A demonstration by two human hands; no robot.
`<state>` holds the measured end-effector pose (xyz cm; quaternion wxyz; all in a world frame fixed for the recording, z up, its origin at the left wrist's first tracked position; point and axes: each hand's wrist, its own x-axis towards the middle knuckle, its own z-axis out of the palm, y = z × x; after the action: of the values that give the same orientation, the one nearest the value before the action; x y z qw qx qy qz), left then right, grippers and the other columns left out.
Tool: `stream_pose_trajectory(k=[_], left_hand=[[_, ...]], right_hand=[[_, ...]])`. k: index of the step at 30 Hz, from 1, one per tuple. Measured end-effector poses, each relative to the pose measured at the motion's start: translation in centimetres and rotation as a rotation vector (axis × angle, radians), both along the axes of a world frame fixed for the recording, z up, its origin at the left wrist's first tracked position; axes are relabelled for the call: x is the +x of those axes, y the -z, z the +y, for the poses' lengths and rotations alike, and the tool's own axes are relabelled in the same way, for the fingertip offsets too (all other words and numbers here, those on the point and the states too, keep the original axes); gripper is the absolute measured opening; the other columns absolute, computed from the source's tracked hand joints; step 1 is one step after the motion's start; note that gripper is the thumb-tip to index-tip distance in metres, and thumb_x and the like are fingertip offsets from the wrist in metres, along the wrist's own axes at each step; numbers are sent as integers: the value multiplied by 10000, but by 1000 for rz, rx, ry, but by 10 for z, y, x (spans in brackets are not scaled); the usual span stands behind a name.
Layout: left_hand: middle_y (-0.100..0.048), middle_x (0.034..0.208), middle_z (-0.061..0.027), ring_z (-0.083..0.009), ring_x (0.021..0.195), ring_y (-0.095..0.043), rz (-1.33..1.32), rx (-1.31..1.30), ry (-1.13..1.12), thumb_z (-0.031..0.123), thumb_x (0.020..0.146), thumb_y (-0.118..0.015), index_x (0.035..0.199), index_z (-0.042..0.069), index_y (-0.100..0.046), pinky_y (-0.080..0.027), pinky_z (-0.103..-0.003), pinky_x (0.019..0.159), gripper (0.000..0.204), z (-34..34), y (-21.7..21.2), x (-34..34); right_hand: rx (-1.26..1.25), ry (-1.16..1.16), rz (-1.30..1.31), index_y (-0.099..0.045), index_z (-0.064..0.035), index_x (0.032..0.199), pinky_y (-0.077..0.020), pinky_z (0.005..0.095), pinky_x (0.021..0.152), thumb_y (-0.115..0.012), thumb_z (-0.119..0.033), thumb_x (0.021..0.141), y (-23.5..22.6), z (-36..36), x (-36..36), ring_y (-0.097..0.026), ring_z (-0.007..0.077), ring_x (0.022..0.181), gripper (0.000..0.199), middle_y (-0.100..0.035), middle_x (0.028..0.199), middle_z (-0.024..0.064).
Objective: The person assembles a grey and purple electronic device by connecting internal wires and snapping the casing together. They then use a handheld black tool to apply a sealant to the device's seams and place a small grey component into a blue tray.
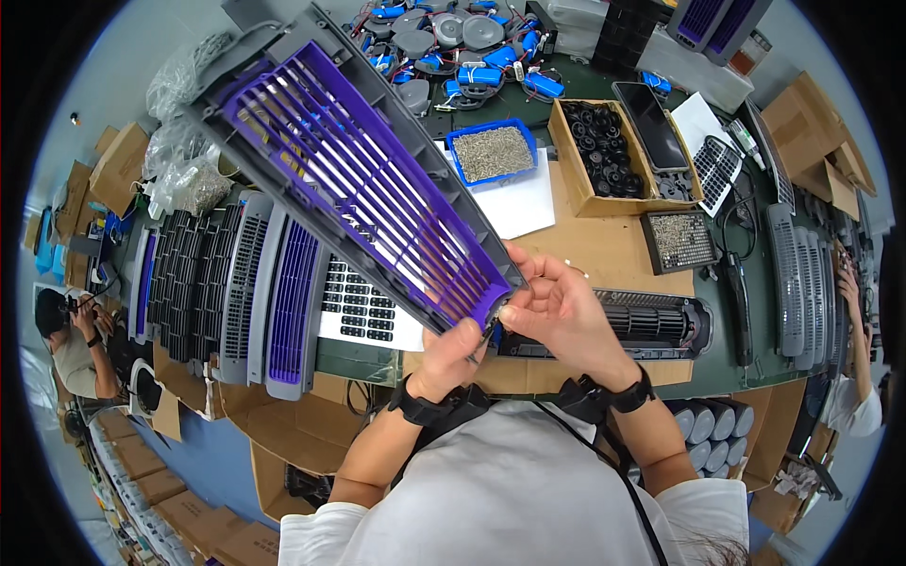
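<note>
Black bands [632, 391] circle both wrists at the lower centre of the frame. Just beyond them, the left hand [451, 358] is closed on the lower end of a grey-and-purple grille panel [366, 179], its thumb uppermost, while the right hand [566, 307] is partly curled, thumb and fingers gripping the same end; whether a small part sits between them, I cannot tell. The panel slants up to the upper left, probably tilted so that this end stays near the eyes. Right of centre, a rotor housing [651, 325] lies on brown cardboard [590, 250], perhaps to spare its surface from the green tabletop [354, 366]. Farther up, a blue tray [536, 151] of tiny metal pieces and a box [559, 141] of black round parts stand close, presumably for easy reach. Blue-wrapped components [479, 75] heap at the top centre.
</note>
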<state>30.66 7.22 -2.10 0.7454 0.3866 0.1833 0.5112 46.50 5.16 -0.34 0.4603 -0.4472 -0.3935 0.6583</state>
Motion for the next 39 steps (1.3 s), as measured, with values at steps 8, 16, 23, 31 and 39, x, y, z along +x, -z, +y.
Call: stream_pose_trajectory(k=[8, 16, 23, 31, 39], left_hand=[[-533, 1315, -251, -371, 1296, -480, 54, 9, 133, 583, 789, -631, 1518, 62, -242, -434, -479, 1055, 977, 11, -3, -14], [-596, 1220, -272, -430, 1282, -488, 71, -16, 190, 462, 803, -668, 1567, 141, 36, -436, -504, 1055, 1088, 11, -9, -18], [-605, 1230, -123, -187, 1142, -599, 653, 181, 8, -41, 759, -720, 1443, -19, -341, -505, -342, 966, 782, 7, -30, -30], [-618, 1163, -111, -159, 1076, -622, 840, 284, -137, -53, 696, -733, 1350, -24, -376, -511, -305, 929, 746, 3, -28, -28], [-654, 1071, -72, -134, 982, -647, 673, 195, -135, -48, 707, -750, 1219, -18, -491, -526, -281, 879, 575, 1, -15, -34]], right_hand=[[-46, -185, 104, -581, 53, 1054, -538, 208, 744, -669, 19, 888, -4, 3, 10, -624, 73, 828, 191, -654, 972, 43], [76, -184, 86, -635, 58, 1051, -530, 187, 710, -672, 95, 844, -4, 3, 5, -632, 53, 862, 214, -685, 938, 23], [42, -178, -90, -638, 85, 1049, -534, 200, 659, -669, 43, 854, -11, 1, 13, -651, 65, 771, 202, -701, 884, 48], [208, -96, -177, -642, 107, 955, -540, 216, 622, -697, 47, 820, -4, -4, 4, -661, 84, 743, 157, -696, 866, 90], [412, 44, -473, -667, 74, 990, -530, 231, 607, -751, 29, 768, -27, -16, 0, -674, 134, 703, 242, -672, 870, 97]])
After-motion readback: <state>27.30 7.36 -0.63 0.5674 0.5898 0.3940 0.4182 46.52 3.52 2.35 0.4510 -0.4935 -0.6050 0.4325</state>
